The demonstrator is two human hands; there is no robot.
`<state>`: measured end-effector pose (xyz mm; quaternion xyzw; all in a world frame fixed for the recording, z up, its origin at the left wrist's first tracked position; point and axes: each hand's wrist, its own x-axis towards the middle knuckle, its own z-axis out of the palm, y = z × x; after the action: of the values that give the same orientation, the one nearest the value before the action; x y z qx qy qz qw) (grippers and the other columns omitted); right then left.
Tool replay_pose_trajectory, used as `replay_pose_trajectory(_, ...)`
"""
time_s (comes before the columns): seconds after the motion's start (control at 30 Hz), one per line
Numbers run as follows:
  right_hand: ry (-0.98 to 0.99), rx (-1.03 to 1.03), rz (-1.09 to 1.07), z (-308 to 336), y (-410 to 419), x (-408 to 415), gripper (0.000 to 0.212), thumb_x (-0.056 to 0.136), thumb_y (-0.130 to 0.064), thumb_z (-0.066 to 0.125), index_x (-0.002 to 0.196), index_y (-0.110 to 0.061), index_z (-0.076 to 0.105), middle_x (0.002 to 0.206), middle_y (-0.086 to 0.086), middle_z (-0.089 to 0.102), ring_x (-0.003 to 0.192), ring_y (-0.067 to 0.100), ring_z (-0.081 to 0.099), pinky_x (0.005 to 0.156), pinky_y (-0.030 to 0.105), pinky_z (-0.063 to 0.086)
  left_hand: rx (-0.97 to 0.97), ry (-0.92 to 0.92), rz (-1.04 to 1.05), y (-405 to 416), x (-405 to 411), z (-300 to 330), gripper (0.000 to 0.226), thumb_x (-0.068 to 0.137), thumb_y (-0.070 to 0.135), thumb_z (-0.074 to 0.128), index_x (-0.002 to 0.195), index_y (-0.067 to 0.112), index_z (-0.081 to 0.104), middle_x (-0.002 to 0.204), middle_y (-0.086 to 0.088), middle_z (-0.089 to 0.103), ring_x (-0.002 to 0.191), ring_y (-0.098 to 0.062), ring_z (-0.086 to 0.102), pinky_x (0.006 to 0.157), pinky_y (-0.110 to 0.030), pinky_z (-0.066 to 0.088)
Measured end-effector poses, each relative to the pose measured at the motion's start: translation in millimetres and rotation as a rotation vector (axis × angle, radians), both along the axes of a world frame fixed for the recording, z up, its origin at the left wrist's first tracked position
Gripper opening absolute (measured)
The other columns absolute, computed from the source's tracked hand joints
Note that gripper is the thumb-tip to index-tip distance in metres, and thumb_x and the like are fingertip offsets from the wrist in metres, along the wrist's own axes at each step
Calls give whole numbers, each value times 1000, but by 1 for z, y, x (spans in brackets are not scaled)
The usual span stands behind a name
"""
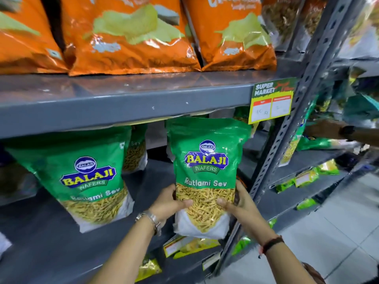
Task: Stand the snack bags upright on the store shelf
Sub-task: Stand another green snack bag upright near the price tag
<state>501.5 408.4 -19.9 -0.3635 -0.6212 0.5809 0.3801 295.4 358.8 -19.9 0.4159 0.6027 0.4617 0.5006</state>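
I hold a green Balaji Ratlami Sev bag (206,173) upright in front of the middle grey shelf (147,191), its top just under the shelf board above. My left hand (168,203) grips its lower left side and my right hand (235,203) its lower right side. A second green sev bag (82,175) stands upright on the same shelf to the left. A third sev bag (135,152) stands further back between them.
Orange chip bags (131,33) fill the upper shelf (123,103), which carries a price tag (270,101). A slotted grey upright (287,130) bounds the shelf on the right. Another person's arm (336,130) reaches into the neighbouring rack. Small packets (184,244) lie on lower shelves.
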Motion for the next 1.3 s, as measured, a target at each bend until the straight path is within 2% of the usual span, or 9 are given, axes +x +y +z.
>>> replay_pose_trajectory(0.13, -101, 58, 79, 18, 34, -5, 51, 65, -15, 71, 110, -29, 51, 117, -1, 61, 103, 5, 62, 86, 23, 53, 42, 27, 161, 15, 11, 8, 36, 68, -6, 69, 91, 17, 54, 107, -13, 63, 101, -25, 58, 84, -33, 50)
replay_pose_trajectory(0.27, -125, 75, 108, 23, 77, -16, 63, 72, -2, 71, 125, -20, 43, 130, 9, 55, 120, 23, 52, 104, 46, 42, 107, 165, 307, 39, 14, 18, 47, 60, -3, 76, 102, 6, 55, 101, -11, 63, 97, -25, 59, 90, -41, 50)
replay_pose_trajectory(0.43, -111, 56, 190, 5, 111, -24, 56, 76, 9, 62, 114, -29, 45, 128, 12, 54, 121, 27, 51, 103, 44, 43, 100, 237, 429, 59, 25, -5, 49, 58, 5, 78, 101, 6, 53, 110, -18, 63, 101, -32, 58, 91, -49, 49)
replay_pose_trajectory(0.57, -136, 9, 241, -20, 122, -13, 59, 75, 3, 65, 115, -31, 39, 122, 1, 53, 113, 12, 52, 94, 23, 47, 62, 254, 412, 62, 29, -32, 42, 56, 25, 77, 86, 27, 47, 116, -21, 57, 107, -33, 55, 93, -53, 47)
replay_pose_trajectory(0.7, -427, 77, 381, -48, 120, -7, 85, 67, -5, 76, 132, -20, 24, 130, -4, 37, 126, 10, 32, 99, 17, 27, -2, 365, 334, 51, 21, -69, 85, 46, 42, 73, 120, 11, 45, 131, -17, 51, 120, -31, 48, 99, -52, 42)
replay_pose_trajectory(0.87, -500, 192, 236, -68, 117, -11, 81, 72, -10, 73, 136, -16, 23, 138, -1, 39, 136, 24, 27, 116, 48, 18, -96, 676, 296, 50, 30, -79, 73, 65, 36, 70, 127, 11, 42, 141, -13, 44, 132, -28, 35, 112, -43, 23)
replay_pose_trajectory(1.03, -493, 174, 189, -69, 115, -2, 71, 76, -11, 69, 134, -13, 28, 140, 7, 41, 130, 22, 37, 93, 22, 30, -105, 894, 239, 57, 34, -87, 61, 79, 44, 55, 133, 21, 36, 149, 0, 31, 140, -11, 17, 117, -38, -1)
replay_pose_trajectory(1.2, -478, 141, 178, -70, 118, 1, 70, 74, -11, 71, 133, -14, 32, 137, 6, 45, 117, 9, 37, 93, 22, 29, -59, 933, 279, 53, 36, -88, 59, 78, 45, 57, 130, 22, 40, 147, 1, 37, 139, -10, 20, 117, -40, -1)
replay_pose_trajectory(1.3, -484, 122, 145, -70, 120, 0, 73, 75, -10, 69, 135, -14, 28, 139, 9, 44, 119, 14, 40, 91, 21, 29, -33, 930, 321, 53, 38, -87, 59, 76, 44, 60, 129, 24, 43, 144, 2, 42, 139, -10, 23, 117, -40, 0)
